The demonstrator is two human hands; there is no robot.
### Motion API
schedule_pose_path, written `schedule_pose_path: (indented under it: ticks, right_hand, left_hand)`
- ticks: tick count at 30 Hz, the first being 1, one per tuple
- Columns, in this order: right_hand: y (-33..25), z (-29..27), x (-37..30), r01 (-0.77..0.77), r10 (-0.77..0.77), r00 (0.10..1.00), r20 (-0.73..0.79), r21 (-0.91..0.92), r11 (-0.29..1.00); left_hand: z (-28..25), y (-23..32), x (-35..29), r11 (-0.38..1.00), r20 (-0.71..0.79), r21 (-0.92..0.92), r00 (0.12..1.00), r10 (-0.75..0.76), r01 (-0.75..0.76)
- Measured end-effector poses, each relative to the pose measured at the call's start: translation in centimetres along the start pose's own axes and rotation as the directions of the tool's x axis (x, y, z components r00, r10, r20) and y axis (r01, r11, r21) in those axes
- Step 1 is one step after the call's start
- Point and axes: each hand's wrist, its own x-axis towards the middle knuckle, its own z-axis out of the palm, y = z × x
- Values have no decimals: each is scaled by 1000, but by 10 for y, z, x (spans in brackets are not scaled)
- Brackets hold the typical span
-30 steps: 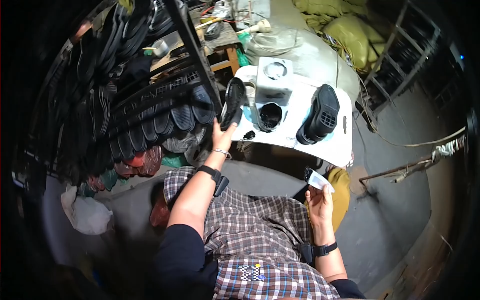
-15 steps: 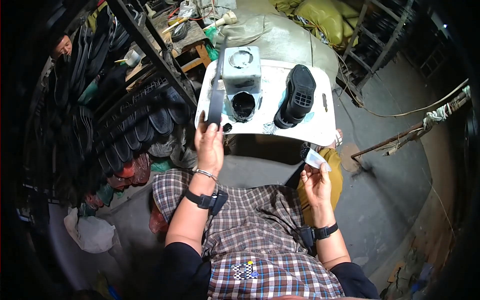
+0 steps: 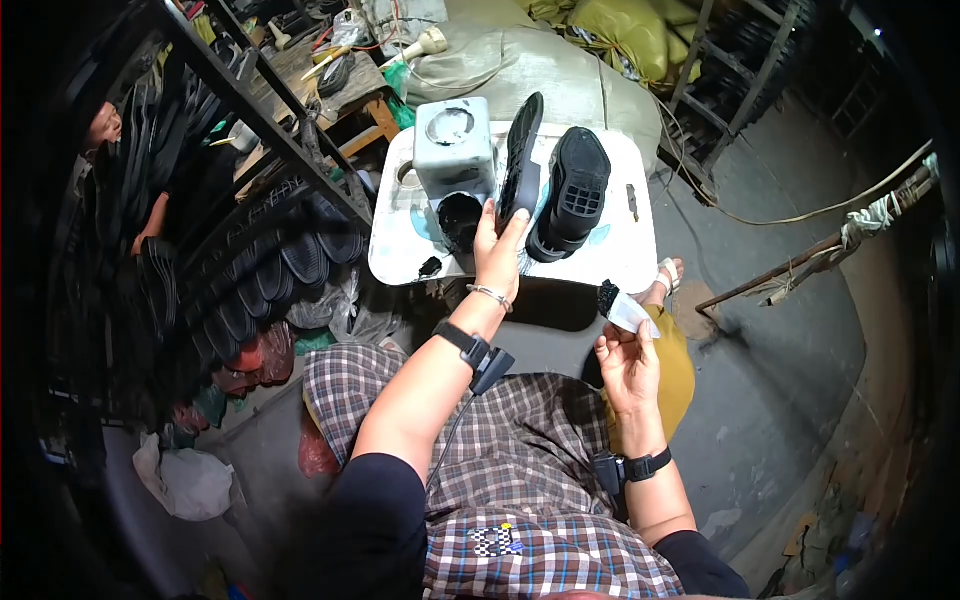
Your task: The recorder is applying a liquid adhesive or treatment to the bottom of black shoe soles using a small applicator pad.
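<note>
A black shoe sole (image 3: 522, 160) stands on its edge above the white table, gripped near its lower end by my left hand (image 3: 498, 255). Held between the thumb and fingers of my right hand (image 3: 632, 370) is a short brush (image 3: 627, 312) with a whitish handle and dark, coated bristles. Just left of the held sole is a round pot (image 3: 460, 222) with a black, wet-looking inside. Behind the pot rises a white, boxy container (image 3: 452, 150) smeared with black. To the sole's right, another black sole (image 3: 580, 175) lies tread up on a dark piece beneath it.
The small white table (image 3: 642, 240) has black smears. Dark racks (image 3: 270, 120) on the left hold many soles; a person (image 3: 105, 125) is beyond them. Large sacks (image 3: 540, 75) lie behind the table. A rod wrapped in white (image 3: 865, 235) juts in from the right.
My left hand has moved right with the sole, from left of the boxy container to between the pot and the other sole. The right hand with the brush has barely moved.
</note>
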Motion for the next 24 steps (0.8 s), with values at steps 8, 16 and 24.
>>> schedule_pose_path:
  ticks: [8, 16, 24]
  right_hand:
    - [-13, -16, 11, -21, 22, 999, -29, 33, 999]
    - [-10, -27, 25, -40, 42, 999, -15, 92, 995]
    - [-15, -26, 32, -13, 13, 1000, -5, 46, 999]
  left_hand:
    - [-18, -76, 18, 931, -251, 315, 962, -107, 186]
    - [0, -93, 0, 942, -240, 253, 957, -160, 221]
    - [-22, -60, 26, 698, -71, 713, 985, 155, -58]
